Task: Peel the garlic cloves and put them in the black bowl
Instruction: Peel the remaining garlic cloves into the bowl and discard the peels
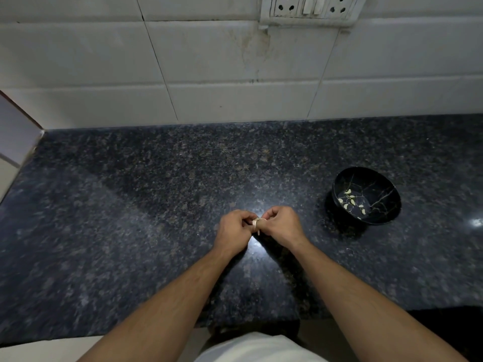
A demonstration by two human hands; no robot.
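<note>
The bowl was black with thin gold veining; the peeled cloves inside were pale cream, the granite counter dark speckled grey, the wall tiles white.

dim | glare on countertop | soft blur | wide-angle bending at edges

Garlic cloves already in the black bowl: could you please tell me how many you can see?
About 9 peeled cloves lie scattered on the floor of the black bowl; they are small, so the count is approximate. One more clove is pinched between both hands.
</note>
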